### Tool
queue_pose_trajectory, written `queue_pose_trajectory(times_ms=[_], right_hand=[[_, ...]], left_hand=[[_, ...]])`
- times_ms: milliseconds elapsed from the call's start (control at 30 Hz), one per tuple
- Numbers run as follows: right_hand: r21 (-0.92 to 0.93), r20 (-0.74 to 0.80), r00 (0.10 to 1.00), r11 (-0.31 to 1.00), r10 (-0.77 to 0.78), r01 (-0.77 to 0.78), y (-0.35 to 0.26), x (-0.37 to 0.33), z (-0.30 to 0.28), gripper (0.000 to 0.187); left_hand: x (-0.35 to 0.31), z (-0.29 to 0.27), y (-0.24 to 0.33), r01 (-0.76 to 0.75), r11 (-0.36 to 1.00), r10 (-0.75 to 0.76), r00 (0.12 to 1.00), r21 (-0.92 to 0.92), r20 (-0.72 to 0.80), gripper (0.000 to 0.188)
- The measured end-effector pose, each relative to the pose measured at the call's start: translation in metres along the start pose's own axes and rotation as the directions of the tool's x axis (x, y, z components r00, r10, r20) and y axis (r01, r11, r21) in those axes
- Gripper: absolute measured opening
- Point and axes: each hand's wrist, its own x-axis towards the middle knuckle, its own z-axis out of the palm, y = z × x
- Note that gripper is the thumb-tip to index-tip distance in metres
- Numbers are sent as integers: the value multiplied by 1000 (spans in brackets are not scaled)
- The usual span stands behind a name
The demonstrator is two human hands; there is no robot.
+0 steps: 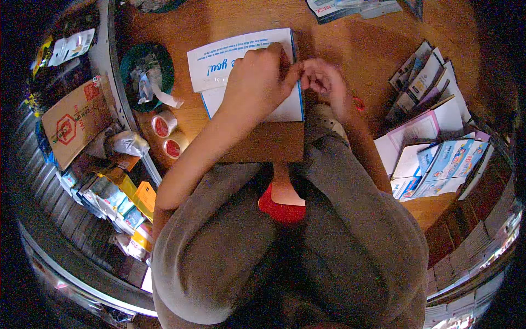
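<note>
A white box [285, 109] with blue edges and a blue-printed flap [211, 68] lies in front of my knees, over a brown block-like support [268, 143]. My left hand [260, 77] presses on the flap near the right edge, fingers bent and thumb stretched rightward. Beside that edge is my right hand [324, 79], its fingers curled and tips close to my left thumb. Whatever may be between those right fingertips is too small to make out. The left palm and forearm cover part of the box.
Two tape rolls [169, 137] stand left of the box, near a green round bin [123, 71] holding scraps. Farther left are a brown carton [76, 123] and assorted packets [118, 203]. Folded printed cartons [446, 164] stand at right. A small red loop [359, 103] lies beside my right wrist.
</note>
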Motion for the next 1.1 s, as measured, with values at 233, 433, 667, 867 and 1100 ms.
queue_pose_trajectory(times_ms=[233, 433, 667, 867, 1100], right_hand=[[-133, -33, 996, 988, -81, 75, 15, -1, 1, 44], [-113, -132, 991, 993, 16, -32, -2, -6, 11, 39], [99, -32, 996, 992, 88, -84, -11, -12, 10, 40], [83, 12, 987, 984, 158, -158, -18, -12, 15, 55], [17, 9, 994, 994, 110, -110, -36, -24, 33, 43]], left_hand=[[-2, -3, 2, -64, 998, 63, 997, 15, 38, 22], [-3, -4, 15, 10, 974, -32, 995, 225, 97, 28], [-6, -9, 12, 3, 988, -17, 996, 154, 90, 27], [-11, -19, 6, -24, 998, 19, 995, 57, 95, 22], [-27, -45, 9, 58, 998, -58, 988, 7, 141, 18]])
